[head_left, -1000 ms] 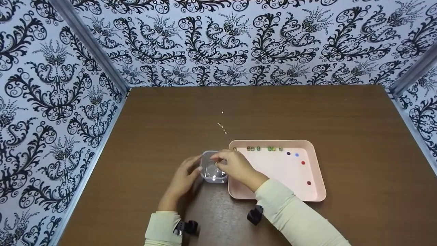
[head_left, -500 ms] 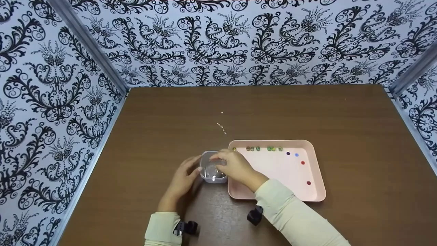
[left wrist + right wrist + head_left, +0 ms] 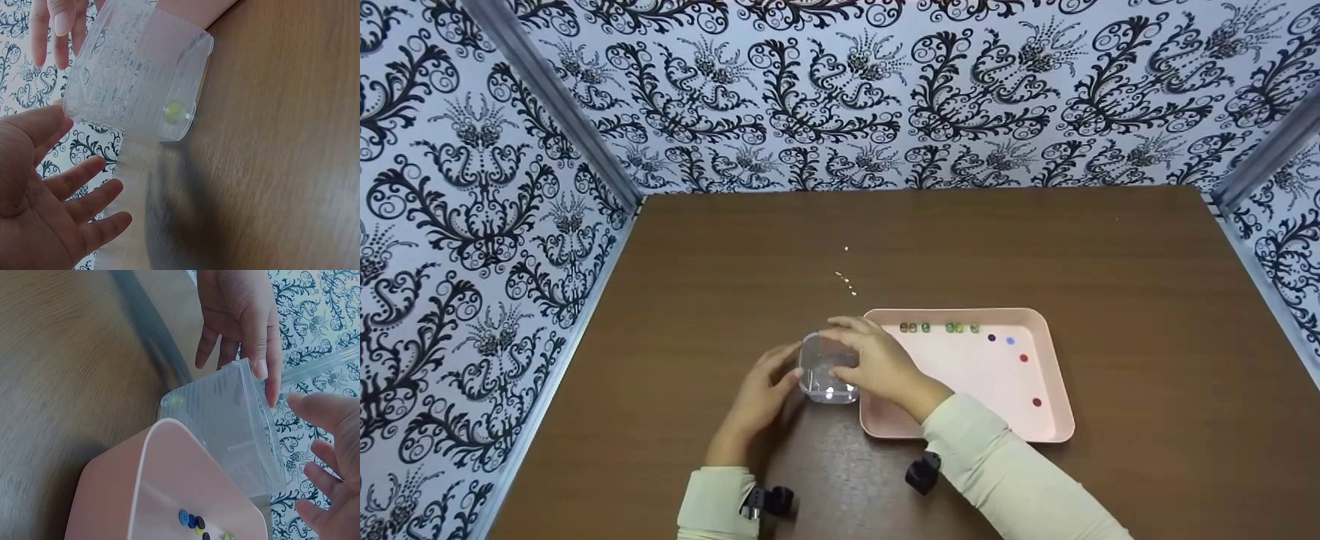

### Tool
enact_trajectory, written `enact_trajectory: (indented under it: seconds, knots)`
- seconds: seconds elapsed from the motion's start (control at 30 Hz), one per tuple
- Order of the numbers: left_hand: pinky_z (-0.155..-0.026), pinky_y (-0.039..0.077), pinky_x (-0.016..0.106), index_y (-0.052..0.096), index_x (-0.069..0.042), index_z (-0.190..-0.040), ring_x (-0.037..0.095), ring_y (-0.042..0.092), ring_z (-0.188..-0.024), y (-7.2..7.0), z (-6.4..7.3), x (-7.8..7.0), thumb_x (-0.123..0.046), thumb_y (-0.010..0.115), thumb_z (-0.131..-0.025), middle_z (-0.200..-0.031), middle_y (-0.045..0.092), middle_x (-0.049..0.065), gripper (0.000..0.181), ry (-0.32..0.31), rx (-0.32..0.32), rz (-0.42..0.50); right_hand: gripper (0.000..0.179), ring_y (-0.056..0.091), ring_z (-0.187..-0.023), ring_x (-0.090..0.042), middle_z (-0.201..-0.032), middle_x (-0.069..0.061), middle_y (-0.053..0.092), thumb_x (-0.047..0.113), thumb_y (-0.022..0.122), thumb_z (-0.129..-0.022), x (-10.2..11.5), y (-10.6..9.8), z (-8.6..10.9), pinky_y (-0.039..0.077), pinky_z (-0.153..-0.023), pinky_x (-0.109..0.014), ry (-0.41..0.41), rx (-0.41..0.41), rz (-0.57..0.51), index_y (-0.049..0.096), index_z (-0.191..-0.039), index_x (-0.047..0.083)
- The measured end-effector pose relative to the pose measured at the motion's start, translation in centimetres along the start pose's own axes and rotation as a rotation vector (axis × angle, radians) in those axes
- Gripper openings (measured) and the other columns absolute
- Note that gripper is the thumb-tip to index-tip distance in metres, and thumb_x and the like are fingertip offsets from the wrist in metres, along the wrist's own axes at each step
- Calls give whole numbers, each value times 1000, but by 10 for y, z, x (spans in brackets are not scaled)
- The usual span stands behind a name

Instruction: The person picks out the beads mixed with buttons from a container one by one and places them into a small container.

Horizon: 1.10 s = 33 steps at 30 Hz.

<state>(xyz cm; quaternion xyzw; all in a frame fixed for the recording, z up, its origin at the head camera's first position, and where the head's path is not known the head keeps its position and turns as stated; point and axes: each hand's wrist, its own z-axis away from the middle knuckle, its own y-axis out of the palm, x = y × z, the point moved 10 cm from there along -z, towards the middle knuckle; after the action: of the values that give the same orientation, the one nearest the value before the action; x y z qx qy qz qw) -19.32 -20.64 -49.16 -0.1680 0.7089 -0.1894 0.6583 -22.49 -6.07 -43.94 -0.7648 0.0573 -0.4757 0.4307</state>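
Note:
A clear plastic container (image 3: 816, 384) stands on the table against the left side of the pink tray (image 3: 945, 382). Inside it, in a bottom corner, lies a yellow-green marble (image 3: 174, 111). My left hand (image 3: 761, 394) rests its thumb and index finger at the container's left rim, the other fingers loosely extended. Over the container's opening hovers my right hand (image 3: 881, 364), thumb and fingers spread apart with nothing between them. Its fingers hide part of the container's back right rim in the head view.
Several glass marbles (image 3: 926, 328) line the tray's back edge. Buttons lie to their right, among them a blue button (image 3: 1010, 341) and a red button (image 3: 1024, 358). Small pale specks (image 3: 847, 281) dot the table behind the container. Patterned walls (image 3: 840, 97) enclose the table.
My right hand's thumb and fingertips, close together a second ago, have spread apart, and its fingers have shifted slightly up and back. My left hand stays at the container's rim.

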Motion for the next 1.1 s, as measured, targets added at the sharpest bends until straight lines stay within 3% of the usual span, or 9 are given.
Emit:
enact_trajectory:
  seconds: [0.27,0.5,1.1]
  knots:
    - [-109,30,58,57,-1,-131,42,44,-128,0,0,-1,-11,61,-94,-133,53,24,39,23,5,-26,69,21,-144,-33,-154,-6,34,23,82,-75,-3,2,2,18,-112,-64,23,43,24,54,-139,18]
    - [-109,30,59,58,-1,-131,42,44,-128,0,0,-2,-12,60,-94,-133,54,23,39,24,5,-22,80,14,-146,-31,-158,-4,27,27,84,-72,-5,1,5,15,-107,-73,41,51,61,48,-143,21]
    - [-110,29,58,57,0,-131,42,44,-129,0,0,-2,-12,60,-94,-134,53,24,39,24,3,-18,88,8,-147,-32,-160,-2,20,29,87,-68,-9,-15,14,9,-110,-70,44,31,162,45,-145,25]
